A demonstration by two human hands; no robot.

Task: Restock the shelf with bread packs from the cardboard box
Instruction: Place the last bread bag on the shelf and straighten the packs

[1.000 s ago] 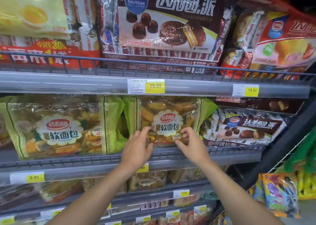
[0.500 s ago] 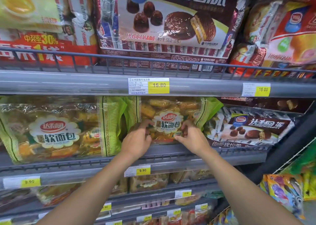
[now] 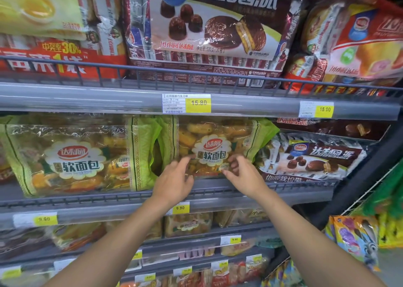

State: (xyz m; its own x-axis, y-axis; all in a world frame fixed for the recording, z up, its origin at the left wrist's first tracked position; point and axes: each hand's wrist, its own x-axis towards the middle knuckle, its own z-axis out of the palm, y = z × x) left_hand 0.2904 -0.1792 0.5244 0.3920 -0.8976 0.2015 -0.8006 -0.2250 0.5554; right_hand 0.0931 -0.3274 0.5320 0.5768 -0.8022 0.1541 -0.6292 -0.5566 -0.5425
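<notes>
Our left hand [image 3: 174, 181] has its fingers loose and spread, with the tips at the lower front of the bread pack [image 3: 209, 142]. We read it as not gripping. Our right hand [image 3: 245, 174] is at the same lower edge with its fingers curled. Motion blur there, so we can't tell if it pinches the film or just brushes it.

Change: half a second ago both hands were pressed into the pack face with fingers bent onto it. Now they sit slightly lower and looser, so they look to be coming off it. The pack itself has barely shifted.

Pack position: upright on the middle shelf behind the front rail [image 3: 109, 199], above the 9.90 tag [image 3: 180, 208]. It sits between the second bread pack [image 3: 74, 156] on the left and the chocolate pie pack [image 3: 309, 156] on the right, and its right side touches or overlaps the pie pack.

Our read: this pack is seated and the final nudge is done. Next is probably a return to the cardboard box, which is out of frame, so the remaining count is unknown.
</notes>
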